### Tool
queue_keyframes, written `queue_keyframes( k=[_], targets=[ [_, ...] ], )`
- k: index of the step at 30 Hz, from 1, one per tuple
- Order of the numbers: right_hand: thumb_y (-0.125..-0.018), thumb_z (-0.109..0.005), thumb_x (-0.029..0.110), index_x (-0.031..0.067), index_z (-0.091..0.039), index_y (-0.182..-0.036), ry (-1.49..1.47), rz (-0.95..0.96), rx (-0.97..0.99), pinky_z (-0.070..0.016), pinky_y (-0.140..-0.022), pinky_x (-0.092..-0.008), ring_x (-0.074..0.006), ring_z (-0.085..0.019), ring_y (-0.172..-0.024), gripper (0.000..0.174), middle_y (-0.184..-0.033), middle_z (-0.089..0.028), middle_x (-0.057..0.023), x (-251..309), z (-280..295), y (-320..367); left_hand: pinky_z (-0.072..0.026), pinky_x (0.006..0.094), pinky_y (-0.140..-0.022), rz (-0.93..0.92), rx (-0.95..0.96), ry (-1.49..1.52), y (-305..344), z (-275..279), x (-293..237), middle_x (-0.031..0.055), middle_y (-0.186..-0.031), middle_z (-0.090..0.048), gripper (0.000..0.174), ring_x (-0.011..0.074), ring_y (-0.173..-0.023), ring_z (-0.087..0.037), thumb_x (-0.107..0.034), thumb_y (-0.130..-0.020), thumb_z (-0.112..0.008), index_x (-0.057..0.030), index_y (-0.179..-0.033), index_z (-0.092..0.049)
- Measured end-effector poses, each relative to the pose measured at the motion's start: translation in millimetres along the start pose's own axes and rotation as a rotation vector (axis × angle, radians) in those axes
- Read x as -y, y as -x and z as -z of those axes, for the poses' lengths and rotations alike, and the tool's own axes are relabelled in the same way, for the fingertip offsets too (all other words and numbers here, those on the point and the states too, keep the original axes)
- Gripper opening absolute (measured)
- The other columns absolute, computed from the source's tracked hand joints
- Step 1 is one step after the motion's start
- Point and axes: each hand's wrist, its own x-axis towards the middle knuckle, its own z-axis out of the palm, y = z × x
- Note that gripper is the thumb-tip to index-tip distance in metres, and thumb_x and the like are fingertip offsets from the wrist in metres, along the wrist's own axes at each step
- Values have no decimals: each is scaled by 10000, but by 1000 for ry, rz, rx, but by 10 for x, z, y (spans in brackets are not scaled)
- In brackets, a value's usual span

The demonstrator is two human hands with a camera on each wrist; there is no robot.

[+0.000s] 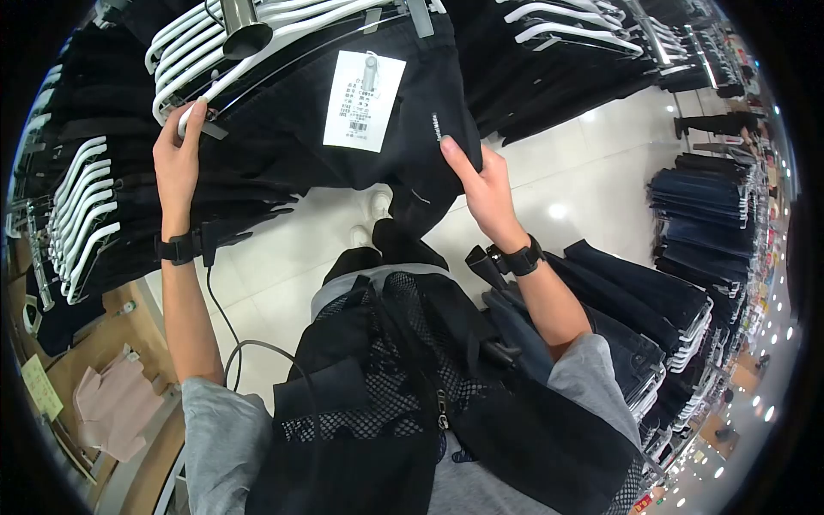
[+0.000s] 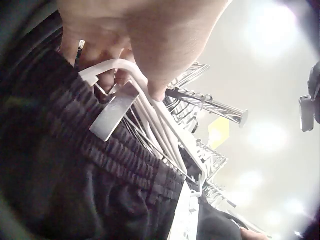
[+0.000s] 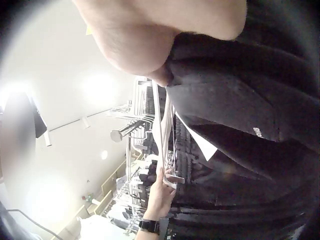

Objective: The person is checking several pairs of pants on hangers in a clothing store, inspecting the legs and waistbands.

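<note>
A pair of black trousers [image 1: 292,129] with an elastic waistband hangs by metal clips [image 2: 114,116] from a white hanger [image 1: 249,69]. My left hand [image 1: 178,154] grips one end of that hanger, with the thumb along its near side. On the other side of the trousers, my right hand [image 1: 493,190] pinches the black cloth beside small white lettering [image 3: 257,132], thumb in front. The fingers behind the cloth are hidden. A white paper tag [image 1: 360,107] with printed text hangs over the front of the trousers, between the two hands.
More white hangers [image 1: 86,202] with dark garments crowd the racks at left and top. A metal rail end [image 1: 247,39] juts out above the trousers. Folded-over jeans [image 1: 635,292] hang at the right. A pink garment [image 1: 116,402] lies on a wooden surface at lower left.
</note>
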Motion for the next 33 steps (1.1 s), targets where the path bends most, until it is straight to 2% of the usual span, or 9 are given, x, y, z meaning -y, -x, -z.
queue_keyframes(
  k=[3, 4, 5, 9, 11, 13, 18, 25, 33],
  targets=[
    [-1023, -645, 286, -31, -699, -1046, 26, 53, 40, -455, -688, -240, -37, -525, -778, 322, -833, -643, 34, 127, 8, 29, -439, 238, -754, -59, -35, 151, 106, -44, 46, 50, -1008, -663, 432, 88, -811, -529, -333, -998, -674, 7, -1262, -638],
    [-1024, -644, 289, -31, -698, -1034, 42, 38, 56, -448, -684, -237, -34, -516, -772, 324, -827, -636, 38, 168, 18, 42, -483, 318, -954, -130, -52, 165, 168, -64, 47, 131, -1214, -639, 469, 183, -1047, -618, -294, -995, -679, 8, -1338, -569],
    [-1025, -642, 292, -30, -696, -1023, 56, 21, 73, -440, -680, -233, -31, -508, -767, 327, -820, -629, 42, 196, 26, 49, -420, 388, -1101, -178, -129, 67, 256, -82, 35, 174, -1358, -572, 448, 262, -1272, -553, -267, -994, -675, -3, -1336, -557],
    [-1028, -637, 297, -30, -689, -992, 25, 16, 112, -429, -678, -226, -28, -504, -765, 334, -820, -628, 46, 230, 106, 2, -442, 372, -1041, -380, -268, 50, 675, -269, -382, 139, -1349, -578, 311, 249, -1234, -563, -137, -964, -696, -8, -1235, -615],
    [-1034, -626, 303, -28, -684, -961, -11, 42, 135, -416, -670, -227, -27, -494, -756, 344, -807, -616, 52, 287, 135, -50, -461, 354, -1009, -188, 60, 269, 838, -385, -654, 130, -1269, -631, 250, 239, -1185, -596, -87, -951, -691, -11, -1185, -647],
    [-1039, -617, 307, -27, -684, -956, 19, 51, 185, -415, -665, -225, -26, -492, -751, 351, -806, -615, 53, 314, 233, -132, -476, 365, -1004, -469, 184, 187, 877, -609, -980, 125, -1231, -661, 262, 266, -1165, -618, -60, -923, -700, -17, -1179, -662],
    [-1056, -586, 314, -25, -687, -937, -19, 23, 292, -401, -640, -216, -18, -478, -733, 374, -798, -605, 60, 418, 426, -306, -450, 446, -1057, -800, 350, 99, 787, -1110, -1645, 119, -1307, -624, 412, 333, -1248, -568, -112, -855, -763, -39, -1244, -648],
    [-1067, -561, 315, -22, -701, -937, -64, -58, 495, -437, -668, -210, -4, -524, -767, 387, -836, -650, 56, 460, 758, -607, -446, 415, -1006, -557, 614, 221, 572, -1406, -1804, 92, -1140, -634, 300, 285, -1138, -570, -115, -851, -778, -23, -1113, -666],
    [-1073, -540, 350, -24, -688, -979, -21, -76, 711, -446, -682, -225, -29, -525, -770, 413, -836, -623, 49, 536, 958, -889, -422, 379, -965, -431, 609, 79, 463, -1608, -1942, 81, -1052, -576, 187, 262, -1059, -533, -191, -972, -662, -16, -1002, -603]
  ],
)
